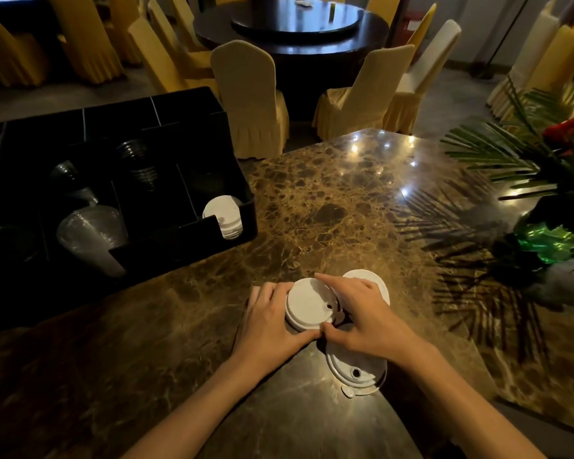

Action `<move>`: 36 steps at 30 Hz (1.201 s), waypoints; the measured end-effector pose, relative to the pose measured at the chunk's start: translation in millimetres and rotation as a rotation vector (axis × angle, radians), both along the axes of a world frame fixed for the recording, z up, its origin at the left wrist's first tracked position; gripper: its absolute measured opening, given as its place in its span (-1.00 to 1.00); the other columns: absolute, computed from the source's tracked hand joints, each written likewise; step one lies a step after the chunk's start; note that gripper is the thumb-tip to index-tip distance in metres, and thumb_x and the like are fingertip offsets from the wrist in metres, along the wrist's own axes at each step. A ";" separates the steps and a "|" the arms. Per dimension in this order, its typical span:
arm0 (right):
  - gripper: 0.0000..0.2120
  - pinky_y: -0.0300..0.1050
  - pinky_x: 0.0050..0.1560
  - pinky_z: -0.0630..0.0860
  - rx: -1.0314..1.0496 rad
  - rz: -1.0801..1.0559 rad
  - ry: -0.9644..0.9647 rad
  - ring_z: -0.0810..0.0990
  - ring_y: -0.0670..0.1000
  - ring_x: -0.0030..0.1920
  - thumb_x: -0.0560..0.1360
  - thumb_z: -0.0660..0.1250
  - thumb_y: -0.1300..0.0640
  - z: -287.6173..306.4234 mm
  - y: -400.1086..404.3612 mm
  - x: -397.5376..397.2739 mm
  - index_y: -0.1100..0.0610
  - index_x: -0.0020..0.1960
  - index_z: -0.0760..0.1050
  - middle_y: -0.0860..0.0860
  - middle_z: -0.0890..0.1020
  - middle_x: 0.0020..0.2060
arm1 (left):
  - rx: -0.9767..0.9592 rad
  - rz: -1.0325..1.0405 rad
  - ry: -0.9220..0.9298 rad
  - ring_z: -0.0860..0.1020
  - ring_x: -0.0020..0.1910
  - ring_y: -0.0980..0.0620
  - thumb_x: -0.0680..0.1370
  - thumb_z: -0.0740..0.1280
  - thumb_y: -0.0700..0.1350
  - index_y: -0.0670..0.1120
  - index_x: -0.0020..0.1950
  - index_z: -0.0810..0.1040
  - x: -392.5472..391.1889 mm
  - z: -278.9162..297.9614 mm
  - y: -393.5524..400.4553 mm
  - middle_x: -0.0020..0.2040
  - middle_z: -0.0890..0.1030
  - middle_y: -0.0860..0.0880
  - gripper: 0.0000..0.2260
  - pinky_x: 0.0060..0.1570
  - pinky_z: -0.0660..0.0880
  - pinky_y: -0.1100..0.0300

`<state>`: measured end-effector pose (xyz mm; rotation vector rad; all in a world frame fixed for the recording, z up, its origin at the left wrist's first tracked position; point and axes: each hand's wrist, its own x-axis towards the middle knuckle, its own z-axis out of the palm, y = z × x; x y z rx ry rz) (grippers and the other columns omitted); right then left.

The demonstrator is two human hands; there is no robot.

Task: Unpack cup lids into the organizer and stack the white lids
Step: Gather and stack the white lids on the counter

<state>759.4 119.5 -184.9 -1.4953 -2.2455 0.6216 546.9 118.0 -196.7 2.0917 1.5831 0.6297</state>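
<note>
A short stack of white lids (307, 304) sits on the marble table, gripped between both hands. My left hand (269, 321) cups its left rim. My right hand (362, 313) pinches its right edge with thumb and forefinger. Another white lid (375, 279) lies behind my right hand, partly hidden. A third white lid (357, 371) with a sip hole lies under my right wrist. The black organizer (236, 160) stands at the left, with a stack of white lids (222, 217) in its front right compartment.
Clear plastic cups (90, 233) and dark lids (140, 164) fill other organizer compartments. A flower arrangement with palm leaves (544, 180) crowds the table's right side. Yellow-covered chairs (249, 97) and a dark round table (292, 24) stand beyond the marble table's (328, 200) far edge.
</note>
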 end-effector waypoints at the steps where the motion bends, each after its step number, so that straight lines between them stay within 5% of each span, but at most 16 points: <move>1: -0.27 -0.02 0.48 0.18 0.000 0.004 -0.010 0.43 -0.10 0.42 0.42 0.43 -0.08 -0.3 0.2 -0.5 -0.06 0.55 0.31 -0.16 0.50 0.42 | 0.006 -0.003 0.012 0.36 0.13 0.06 0.27 0.39 0.42 0.03 0.36 0.46 -1.2 0.0 0.4 0.15 0.50 0.07 -0.23 0.08 0.30 0.27; 5: -0.27 -0.01 0.52 0.15 0.006 0.025 -0.041 0.36 -0.08 0.48 0.43 0.40 -0.14 -0.1 2.7 -3.9 -0.07 0.56 0.30 -0.13 0.42 0.47 | -0.014 -0.013 0.031 0.36 0.15 0.03 0.30 0.41 0.38 0.05 0.45 0.41 -4.5 1.7 0.7 0.18 0.51 0.06 -0.20 0.12 0.30 0.26; 9: -0.12 0.14 0.53 0.11 -0.029 0.080 -0.177 0.18 0.02 0.59 0.43 0.38 -0.23 -2.7 6.2 -6.6 -0.14 0.64 0.07 0.00 0.23 0.61 | -0.049 -0.052 -0.023 0.38 0.17 0.06 0.37 0.49 0.21 0.08 0.46 0.42 -8.1 4.6 2.5 0.19 0.53 0.10 -0.31 0.15 0.36 0.24; 13: -0.09 0.08 0.41 0.18 0.044 0.023 -0.185 0.33 0.02 0.48 0.34 0.43 -0.28 -3.3 9.9 -10.2 -0.14 0.61 0.16 -0.04 0.38 0.48 | -0.054 -0.069 -0.071 0.40 0.19 0.10 0.42 0.53 0.04 0.05 0.41 0.47 -12.7 7.6 3.4 0.22 0.57 0.11 -0.42 0.16 0.39 0.25; 17: -0.14 -0.13 0.29 0.24 0.139 -0.018 -0.085 0.44 -0.01 0.34 0.32 0.44 -0.33 6.0 7.8 -15.5 -0.12 0.55 0.26 -0.07 0.45 0.34 | -0.107 0.002 -0.311 0.53 0.11 0.22 0.42 0.56 -0.15 0.08 0.36 0.51 -16.4 14.2 -1.1 0.21 0.58 0.12 -0.46 0.07 0.54 0.25; 22: -0.11 -0.42 0.09 0.41 0.172 -0.152 0.119 0.48 -0.13 0.18 0.30 0.51 -0.39 26.3 5.1 -16.1 -0.01 0.50 0.36 -0.08 0.46 0.26 | -0.364 0.071 -0.783 0.69 0.06 0.06 0.49 0.50 -0.24 0.02 0.38 0.52 -9.6 37.0 3.1 0.18 0.68 -0.02 -0.51 0.02 0.63 0.19; 26: -0.06 -0.25 0.13 0.48 0.185 -0.231 0.188 0.50 -0.12 0.19 0.24 0.49 -0.44 41.3 6.4 -3.2 0.04 0.47 0.42 -0.04 0.52 0.23 | -0.384 0.052 -0.823 0.68 0.11 0.02 0.48 0.53 -0.14 -0.03 0.40 0.53 9.4 56.1 21.3 0.19 0.68 -0.08 -0.50 0.06 0.64 0.13; 30: -0.08 -0.48 0.16 0.36 0.179 -0.274 0.182 0.42 -0.24 0.21 0.27 0.49 -0.39 49.9 4.5 17.4 0.01 0.51 0.39 -0.13 0.47 0.24 | -0.410 0.065 -0.838 0.66 0.13 0.10 0.48 0.52 -0.17 -0.04 0.37 0.56 33.4 62.4 38.9 0.22 0.67 -0.02 -0.54 0.05 0.62 0.22; 36: -0.47 -0.28 0.24 0.56 0.001 -0.413 0.488 0.55 -0.30 0.25 0.53 0.43 -0.14 45.4 -4.1 47.7 -0.09 0.48 0.46 -0.27 0.58 0.27 | -0.525 0.089 -1.006 0.68 0.09 0.06 0.47 0.53 -0.16 -0.04 0.22 0.66 55.1 62.8 55.0 0.10 0.73 0.00 -0.68 0.09 0.63 0.14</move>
